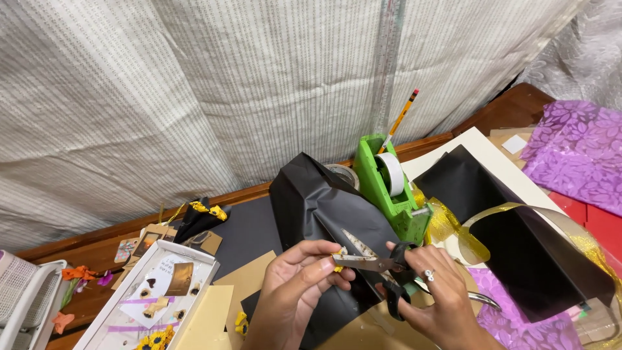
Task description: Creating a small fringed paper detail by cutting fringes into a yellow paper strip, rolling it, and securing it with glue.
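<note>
My right hand (435, 295) grips black-handled scissors (372, 262), their blades open and pointing left. My left hand (299, 279) pinches a small yellow piece (338, 254) at the blades; what it is stays too small to tell. Both hands hover over a folded black paper sheet (311, 201) that rises like a tent in front of me. A ring shows on a right finger.
A green tape dispenser (389, 188) with a white roll stands just behind the hands, a pencil (400, 120) rising behind it. Gold ribbon (466, 233) and another black sheet (518, 240) lie right. A white tray (155, 291) of sunflower cutouts sits at left. Purple floral wrap (576, 155) lies far right.
</note>
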